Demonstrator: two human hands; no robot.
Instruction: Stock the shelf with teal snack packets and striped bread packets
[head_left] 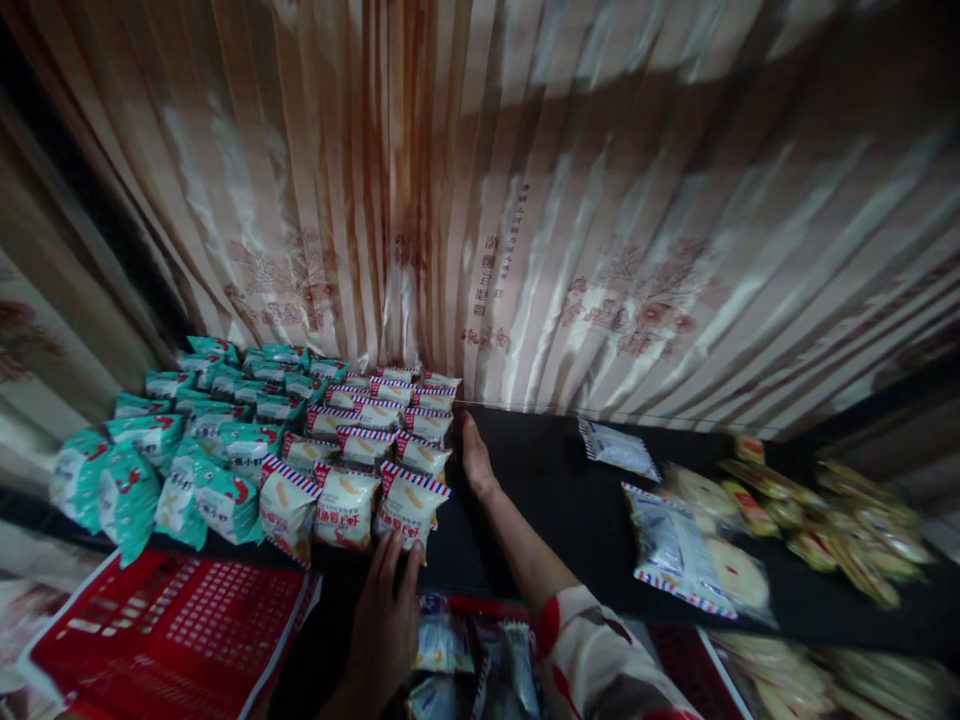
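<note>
Snack bags stand in rows on a black shelf (555, 500). Nearest my hands is a block of white snack bags (365, 449) with red-and-blue striped top edges. My left hand (386, 605) has its fingers stretched out against the lower front of the white bag at the front right corner (409, 505). Along the right side of the same block, my right hand (475, 455) is held upright and flat, fingers straight, close to the back bags. Whether it touches them I cannot tell. Neither hand grips a bag. Left of the white block stand rows of teal snack bags (225, 445).
On the right of the shelf lie two loose striped bags (675, 545), round flat packs (739, 575) and yellowish packets (862, 520). Below the front edge are a red basket (217, 600) and more bags (442, 640). A pleated curtain (525, 200) hangs behind.
</note>
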